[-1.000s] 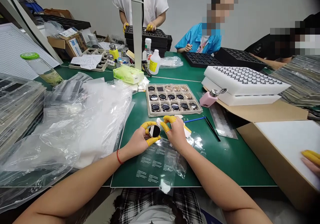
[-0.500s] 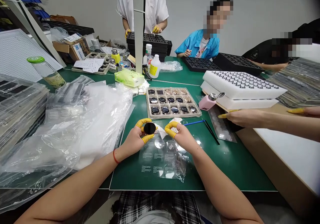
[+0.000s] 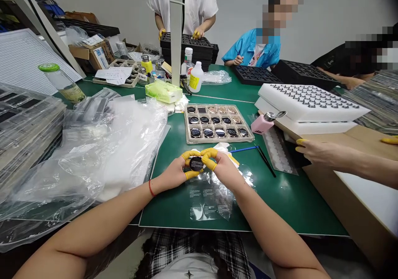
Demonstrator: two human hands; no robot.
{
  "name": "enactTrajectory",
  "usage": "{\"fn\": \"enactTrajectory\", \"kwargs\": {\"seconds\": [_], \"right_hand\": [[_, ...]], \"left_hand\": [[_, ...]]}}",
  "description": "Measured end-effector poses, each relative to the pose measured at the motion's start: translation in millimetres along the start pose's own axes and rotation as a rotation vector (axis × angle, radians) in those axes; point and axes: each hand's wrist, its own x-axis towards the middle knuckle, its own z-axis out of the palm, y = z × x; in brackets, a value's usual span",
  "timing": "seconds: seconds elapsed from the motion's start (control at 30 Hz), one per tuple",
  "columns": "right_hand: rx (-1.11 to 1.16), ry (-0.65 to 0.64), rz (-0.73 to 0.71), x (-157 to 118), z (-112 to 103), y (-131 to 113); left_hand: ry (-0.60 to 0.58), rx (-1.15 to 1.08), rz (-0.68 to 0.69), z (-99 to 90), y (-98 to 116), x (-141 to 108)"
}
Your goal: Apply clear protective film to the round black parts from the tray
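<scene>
My left hand (image 3: 178, 169), with yellow finger covers, grips a round black watch face (image 3: 196, 163) by its edges; small white print now shows on it. My right hand (image 3: 216, 161), also in yellow finger covers, has its fingers pinched at the upper right edge of the disc. What is between those fingertips is too small to tell. Under the hands lie clear plastic sheets with white print (image 3: 207, 206). Just beyond them a clear tray (image 3: 188, 137) holds rows of round watch faces. White tissue (image 3: 222, 147) lies behind my right hand.
Plastic bags (image 3: 124, 146) cover the left side. A pink bottle (image 3: 262, 123), black tweezers (image 3: 266, 163) and white foam trays (image 3: 306, 117) are at the right. Another person's hand (image 3: 317, 151) reaches in by a cardboard box. Two bottles stand behind a tissue pack (image 3: 163, 91).
My right hand has moved left to the disc, where its fingers meet the edge. White print now shows on the formerly plain disc. The view has shifted slightly, and the neighbour's hand has moved right.
</scene>
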Motion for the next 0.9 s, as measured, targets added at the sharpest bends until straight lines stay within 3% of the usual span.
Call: {"fn": "enactTrajectory", "kwargs": {"seconds": [0.2,0.9], "right_hand": [[-0.001,0.016,0.056,1.2,0.1,1.7],[-0.123,0.045,0.038,-1.2,0.6,-4.3]], "left_hand": [[-0.012,0.001,0.000,-0.5,-1.6,-0.6],[-0.011,0.014,0.009,-0.4,-3.3,-0.8]]}}
